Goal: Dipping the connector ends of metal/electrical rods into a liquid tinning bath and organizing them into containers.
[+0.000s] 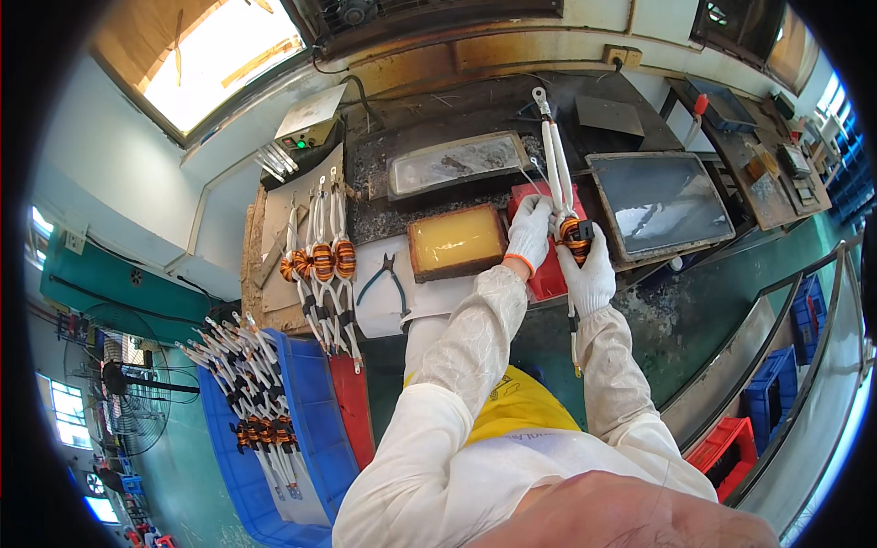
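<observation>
My left hand [530,230] and my right hand [589,269], both in white gloves, hold one copper-wound coil [574,231] between them, above a red block [548,274]. Long white-sleeved leads [552,155] rise from the coil toward the back of the bench, ending in a metal lug. Another white lead hangs down past my right wrist. To the left of my hands sits a tray of amber liquid [456,240]. To the right lies a rectangular tray of molten grey metal [660,201].
Three similar coils [320,260] with white leads lie on cardboard at the left. A blue bin [260,411] holds several more. Blue-handled pliers [388,279] lie on white paper. A second grey tray [457,163] and a control box [309,123] stand behind.
</observation>
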Motion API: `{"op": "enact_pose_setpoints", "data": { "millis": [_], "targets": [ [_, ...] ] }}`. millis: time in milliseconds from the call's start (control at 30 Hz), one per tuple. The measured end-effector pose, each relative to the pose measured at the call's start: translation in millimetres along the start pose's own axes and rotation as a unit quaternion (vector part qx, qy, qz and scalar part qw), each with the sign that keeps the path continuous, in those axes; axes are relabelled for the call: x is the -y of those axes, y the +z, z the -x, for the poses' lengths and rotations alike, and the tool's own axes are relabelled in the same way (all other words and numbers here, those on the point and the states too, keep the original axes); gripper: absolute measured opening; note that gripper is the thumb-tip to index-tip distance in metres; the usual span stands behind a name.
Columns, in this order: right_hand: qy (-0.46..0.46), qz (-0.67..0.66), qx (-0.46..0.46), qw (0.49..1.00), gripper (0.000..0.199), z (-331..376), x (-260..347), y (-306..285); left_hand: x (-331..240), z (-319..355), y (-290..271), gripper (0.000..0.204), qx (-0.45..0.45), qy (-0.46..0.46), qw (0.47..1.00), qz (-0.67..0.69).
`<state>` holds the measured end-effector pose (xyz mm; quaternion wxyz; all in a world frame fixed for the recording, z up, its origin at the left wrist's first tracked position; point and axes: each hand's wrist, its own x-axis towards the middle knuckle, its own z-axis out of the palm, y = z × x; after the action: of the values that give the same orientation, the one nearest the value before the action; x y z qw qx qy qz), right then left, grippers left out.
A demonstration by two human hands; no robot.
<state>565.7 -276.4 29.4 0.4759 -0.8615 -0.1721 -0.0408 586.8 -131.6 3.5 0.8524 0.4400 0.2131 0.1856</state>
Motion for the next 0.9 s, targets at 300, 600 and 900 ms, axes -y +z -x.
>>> {"op": "enact_pose_setpoints", "data": {
  "millis": [300, 600, 900],
  "targets": [
    [0.013, 0.009, 0.014, 1.0, 0.065, 2, 7, -3, -4, 4, -17, 0.027, -0.077, 0.142, 0.922, -0.353],
    [0.024, 0.004, 0.015, 1.0, 0.064, 1, 10, -6, -60, 27, -3, 0.053, 0.017, 0.189, 0.657, -0.73],
    [0.011, 0.015, -0.001, 1.0, 0.065, 3, 7, -6, -60, 45, 10, 0.06, -0.056, 0.579, 0.574, -0.576]
  ]
}}
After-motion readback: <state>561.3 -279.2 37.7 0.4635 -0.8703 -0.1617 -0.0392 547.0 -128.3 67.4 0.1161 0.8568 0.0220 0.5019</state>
